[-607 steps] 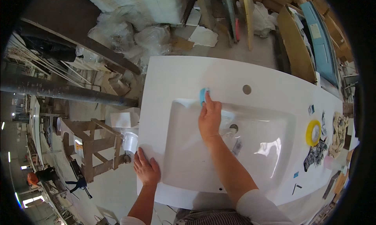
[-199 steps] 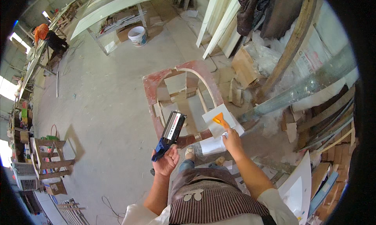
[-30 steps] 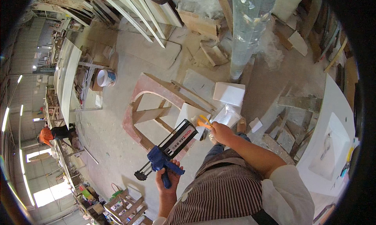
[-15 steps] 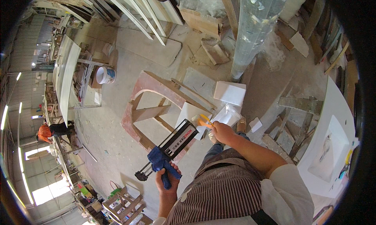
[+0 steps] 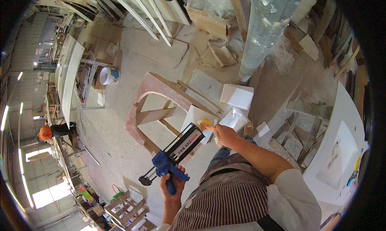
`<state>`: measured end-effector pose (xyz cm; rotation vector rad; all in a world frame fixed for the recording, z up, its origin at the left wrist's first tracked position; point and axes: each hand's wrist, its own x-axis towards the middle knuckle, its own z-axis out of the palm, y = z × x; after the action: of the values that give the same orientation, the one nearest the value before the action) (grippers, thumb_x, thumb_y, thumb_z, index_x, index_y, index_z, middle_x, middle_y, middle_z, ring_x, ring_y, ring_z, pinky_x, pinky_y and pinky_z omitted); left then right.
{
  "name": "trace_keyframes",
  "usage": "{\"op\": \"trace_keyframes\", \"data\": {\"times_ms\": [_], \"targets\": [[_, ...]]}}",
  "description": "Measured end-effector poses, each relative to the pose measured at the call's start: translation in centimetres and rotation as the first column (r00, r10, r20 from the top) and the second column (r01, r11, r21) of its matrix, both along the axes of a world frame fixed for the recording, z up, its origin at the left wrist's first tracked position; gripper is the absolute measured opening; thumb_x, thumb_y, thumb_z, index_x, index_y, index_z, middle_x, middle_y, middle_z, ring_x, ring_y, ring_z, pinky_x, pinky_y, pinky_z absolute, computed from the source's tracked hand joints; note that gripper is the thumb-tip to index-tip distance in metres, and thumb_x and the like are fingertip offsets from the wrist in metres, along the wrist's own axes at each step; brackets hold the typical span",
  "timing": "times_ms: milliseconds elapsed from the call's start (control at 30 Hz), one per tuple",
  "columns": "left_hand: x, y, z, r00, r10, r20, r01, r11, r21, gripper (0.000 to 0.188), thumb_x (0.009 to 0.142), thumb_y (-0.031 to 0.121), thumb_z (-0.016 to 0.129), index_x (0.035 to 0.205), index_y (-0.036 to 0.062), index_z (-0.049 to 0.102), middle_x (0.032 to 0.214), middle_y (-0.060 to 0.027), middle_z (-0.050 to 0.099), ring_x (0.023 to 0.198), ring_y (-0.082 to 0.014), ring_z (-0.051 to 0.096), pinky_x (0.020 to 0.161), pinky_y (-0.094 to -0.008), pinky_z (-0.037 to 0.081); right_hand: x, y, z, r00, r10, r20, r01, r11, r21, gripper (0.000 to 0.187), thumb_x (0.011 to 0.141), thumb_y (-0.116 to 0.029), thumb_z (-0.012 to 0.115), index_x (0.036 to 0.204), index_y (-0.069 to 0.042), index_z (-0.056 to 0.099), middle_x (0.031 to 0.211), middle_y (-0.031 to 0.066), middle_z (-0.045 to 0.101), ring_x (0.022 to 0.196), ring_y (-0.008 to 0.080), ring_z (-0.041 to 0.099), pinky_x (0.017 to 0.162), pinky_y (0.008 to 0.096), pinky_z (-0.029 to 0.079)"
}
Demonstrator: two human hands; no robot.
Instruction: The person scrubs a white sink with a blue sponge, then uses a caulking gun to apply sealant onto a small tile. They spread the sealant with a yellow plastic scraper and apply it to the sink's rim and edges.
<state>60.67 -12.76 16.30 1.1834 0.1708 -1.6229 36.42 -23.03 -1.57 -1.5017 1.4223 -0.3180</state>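
To the right of the red-edged wooden frame (image 5: 132, 121), well apart from it, sat a white basin slab (image 5: 346, 106). Across the frame's near edge, as the view had it, reached a dispensing gun (image 5: 183, 145), blue-handled and black-bodied, its front end toward the frame's right corner. Just beyond that corner stood a white box (image 5: 237, 95). Overlapping the corner in view was a thin white board (image 5: 190, 117); whether it rested on the frame could not be told.

On the near side of the frame, the person's left hand (image 5: 172, 187) was wrapped around the gun's grip; trigger pressure could not be told. The right hand (image 5: 226, 135), to the right of the frame, had its fingers closed around the handle of an orange scraper (image 5: 208, 125), whose head was near the gun's front end. Good handling probably called for a relaxed wrist under the gun's weight, a light, even squeeze, and a level scraper that did not knock the gun.
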Motion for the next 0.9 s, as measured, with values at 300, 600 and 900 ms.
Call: {"op": "trace_keyframes", "data": {"times_ms": [300,600,900], "targets": [[3.4,2.9,-1.8,0.991,-0.012,0.132,-0.024,0.964,0.265,0.041,0.080,0.009,0.055,0.118,-0.0041,0.049,0.102,-0.0171,0.063,0.091,-0.0308,0.065,0.080,-0.0452,0.055,0.5,-2.7,-1.0,0.995,-0.047,0.090,0.056,0.994,-0.097,0.016,0.093,-0.019,0.051,0.095,-0.003,0.053,0.080,0.0191,0.063,0.077,0.0371,0.063,0.065,0.0473,0.048],[5.2,9.5,-6.0,0.902,0.147,-0.407,-0.028,0.958,0.285,0.015,0.086,0.005,0.052,0.099,-0.0003,0.047,0.072,-0.0025,0.043,0.058,-0.0120,0.041,0.052,-0.0260,0.038,-2.1,0.1,-3.9,0.995,-0.064,0.077,0.058,0.995,0.078,0.029,0.097,-0.029,0.049,0.092,-0.001,0.053,0.078,0.0127,0.068,0.075,0.0317,0.065,0.068,0.0404,0.049],[5.8,13.5,-7.2,0.613,0.423,-0.667,-0.317,0.905,0.283,0.023,0.084,0.006,0.051,0.105,-0.0015,0.047,0.071,-0.0011,0.044,0.055,-0.0097,0.044,0.050,-0.0244,0.041,-2.5,3.1,-6.3,0.991,-0.136,-0.014,0.136,0.969,0.206,0.034,0.095,-0.032,0.048,0.088,0.000,0.057,0.076,0.0194,0.065,0.075,0.0400,0.063,0.069,0.0503,0.048]]}}
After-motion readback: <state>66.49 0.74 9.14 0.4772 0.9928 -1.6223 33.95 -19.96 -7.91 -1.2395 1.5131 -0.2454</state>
